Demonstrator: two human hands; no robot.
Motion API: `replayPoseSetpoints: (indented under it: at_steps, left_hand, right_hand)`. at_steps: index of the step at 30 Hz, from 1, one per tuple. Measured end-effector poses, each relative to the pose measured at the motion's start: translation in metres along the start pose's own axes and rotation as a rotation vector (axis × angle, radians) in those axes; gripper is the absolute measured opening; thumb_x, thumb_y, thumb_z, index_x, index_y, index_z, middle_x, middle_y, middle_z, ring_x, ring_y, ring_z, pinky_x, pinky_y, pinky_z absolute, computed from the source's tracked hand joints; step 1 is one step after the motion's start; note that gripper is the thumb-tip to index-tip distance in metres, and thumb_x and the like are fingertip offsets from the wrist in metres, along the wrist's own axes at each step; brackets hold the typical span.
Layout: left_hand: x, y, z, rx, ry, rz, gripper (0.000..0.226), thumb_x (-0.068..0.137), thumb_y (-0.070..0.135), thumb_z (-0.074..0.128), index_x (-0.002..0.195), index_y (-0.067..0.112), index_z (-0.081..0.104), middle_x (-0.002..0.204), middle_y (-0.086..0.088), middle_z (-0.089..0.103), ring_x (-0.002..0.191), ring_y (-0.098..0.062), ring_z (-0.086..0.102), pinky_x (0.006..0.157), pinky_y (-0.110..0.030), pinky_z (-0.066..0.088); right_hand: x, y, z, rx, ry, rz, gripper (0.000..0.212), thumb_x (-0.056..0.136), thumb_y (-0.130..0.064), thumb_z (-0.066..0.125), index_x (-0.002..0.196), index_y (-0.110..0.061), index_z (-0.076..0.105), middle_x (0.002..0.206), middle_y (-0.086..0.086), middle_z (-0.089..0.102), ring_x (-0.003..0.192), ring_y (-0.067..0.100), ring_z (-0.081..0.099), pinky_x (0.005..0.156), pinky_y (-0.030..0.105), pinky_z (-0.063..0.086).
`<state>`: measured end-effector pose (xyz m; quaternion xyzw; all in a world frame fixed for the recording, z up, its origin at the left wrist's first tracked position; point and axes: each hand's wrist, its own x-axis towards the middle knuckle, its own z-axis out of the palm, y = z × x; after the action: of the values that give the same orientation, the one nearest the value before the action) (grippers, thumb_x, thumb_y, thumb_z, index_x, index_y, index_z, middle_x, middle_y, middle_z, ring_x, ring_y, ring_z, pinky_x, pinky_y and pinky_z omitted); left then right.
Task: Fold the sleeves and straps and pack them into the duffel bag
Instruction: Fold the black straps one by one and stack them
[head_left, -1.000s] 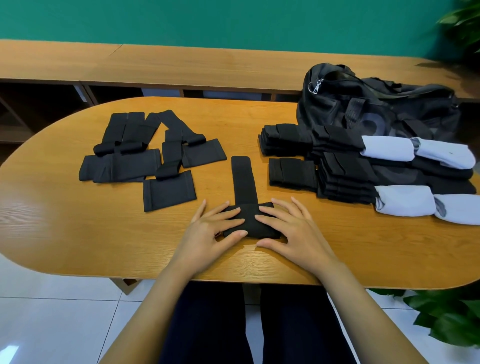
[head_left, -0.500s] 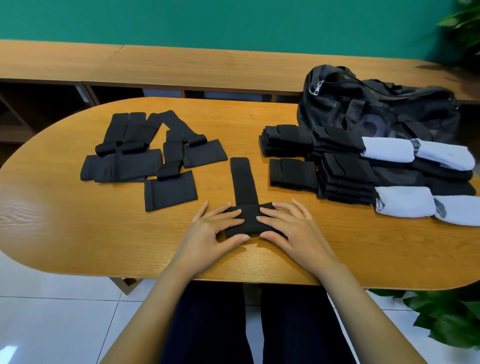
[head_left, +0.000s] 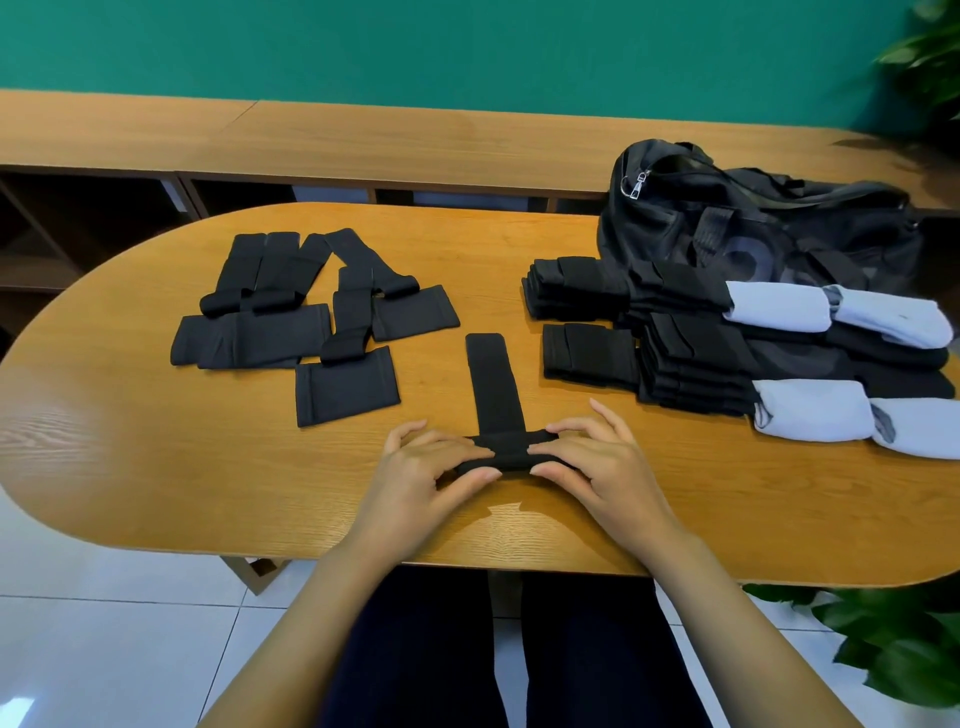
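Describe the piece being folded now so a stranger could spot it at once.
On the oval table, look near the front edge, between the loose pile and the folded stacks. The strap there lies alone, and only it is pinched by the left hand and right hand.

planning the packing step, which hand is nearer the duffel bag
Right. The right hand grips the black strap nearer the duffel bag; the left hand grips its far side, further left.

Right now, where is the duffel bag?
In the head view, the duffel bag sits at the far right of the table, directly behind the folded black stacks and the white rolled pieces.
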<state>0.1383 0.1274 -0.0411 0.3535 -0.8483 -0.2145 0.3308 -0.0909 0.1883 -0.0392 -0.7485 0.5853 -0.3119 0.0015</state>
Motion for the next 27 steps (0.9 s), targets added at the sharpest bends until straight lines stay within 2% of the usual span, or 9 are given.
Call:
replayPoseSetpoints:
  at_steps: [4,6,9,12,17,21,24,26,27]
  left_hand:
    - [0.002,0.011,-0.002,-0.042,0.087,-0.033,0.053,0.092,0.067,0.039,0.105,0.029,0.073,0.1,0.019,0.072,0.095,0.005,0.062,0.109,-0.035,0.027]
    - [0.007,0.016,-0.003,-0.089,0.114,-0.096,0.05,0.09,0.069,0.04,0.104,0.033,0.072,0.095,0.019,0.072,0.086,0.002,0.063,0.109,-0.034,0.028]
    - [0.015,0.02,-0.003,-0.126,0.152,-0.176,0.047,0.087,0.069,0.044,0.103,0.034,0.072,0.086,0.014,0.072,0.079,-0.007,0.061,0.097,-0.036,0.042]
    - [0.024,0.022,-0.003,-0.171,0.182,-0.218,0.047,0.086,0.066,0.048,0.101,0.03,0.074,0.075,0.007,0.069,0.071,-0.012,0.062,0.069,-0.04,0.052]
    - [0.04,0.022,0.001,-0.155,0.235,-0.302,0.026,0.087,0.045,0.062,0.097,0.026,0.075,0.065,0.005,0.063,0.062,-0.012,0.058,0.058,-0.038,0.049]
    - [0.047,0.019,0.003,-0.125,0.266,-0.341,0.02,0.09,0.038,0.065,0.095,0.023,0.076,0.066,0.009,0.064,0.064,-0.007,0.059,0.06,-0.03,0.048]
    - [0.048,0.013,0.005,-0.077,0.278,-0.39,0.023,0.09,0.043,0.063,0.092,0.025,0.076,0.066,0.012,0.062,0.066,-0.006,0.058,0.075,-0.031,0.044]
    - [0.048,0.008,0.007,-0.018,0.27,-0.413,0.023,0.09,0.045,0.062,0.093,0.026,0.075,0.071,0.013,0.063,0.073,-0.009,0.058,0.086,-0.038,0.041]
    - [0.048,0.007,0.007,0.017,0.257,-0.423,0.023,0.09,0.045,0.062,0.095,0.026,0.075,0.075,0.012,0.064,0.079,-0.011,0.057,0.088,-0.037,0.036]
  right_hand:
    - [0.005,-0.006,-0.002,0.066,0.077,0.055,0.048,0.097,-0.056,0.039,0.103,-0.025,0.075,0.098,-0.013,0.07,0.102,-0.001,0.056,0.116,0.037,0.025]
    - [0.009,-0.01,-0.003,0.108,0.107,0.106,0.045,0.094,-0.057,0.043,0.102,-0.027,0.075,0.095,-0.018,0.064,0.098,-0.005,0.052,0.114,0.029,0.024]
    - [0.016,-0.015,-0.003,0.184,0.108,0.222,0.042,0.089,-0.059,0.046,0.102,-0.031,0.074,0.091,-0.018,0.063,0.098,-0.001,0.05,0.104,0.019,0.027]
    - [0.023,-0.016,-0.002,0.205,0.09,0.297,0.046,0.087,-0.064,0.043,0.102,-0.033,0.073,0.091,-0.012,0.065,0.098,0.01,0.053,0.09,0.024,0.037]
    - [0.038,-0.016,-0.001,0.218,0.1,0.34,0.053,0.085,-0.065,0.042,0.104,-0.027,0.074,0.092,-0.008,0.067,0.092,0.011,0.054,0.09,0.034,0.042]
    - [0.05,-0.016,0.003,0.189,0.069,0.397,0.063,0.081,-0.073,0.033,0.105,-0.03,0.072,0.089,-0.005,0.064,0.092,0.017,0.054,0.083,0.036,0.046]
    - [0.058,-0.012,0.009,0.133,0.041,0.423,0.057,0.082,-0.073,0.036,0.104,-0.034,0.072,0.085,-0.005,0.062,0.088,0.02,0.056,0.077,0.037,0.048]
    - [0.06,-0.011,0.013,0.087,0.019,0.431,0.046,0.085,-0.067,0.045,0.105,-0.034,0.072,0.086,-0.006,0.061,0.088,0.021,0.057,0.078,0.036,0.048]
    - [0.06,-0.01,0.015,0.071,0.011,0.426,0.04,0.087,-0.061,0.051,0.105,-0.033,0.072,0.085,-0.008,0.059,0.088,0.02,0.057,0.079,0.036,0.047]
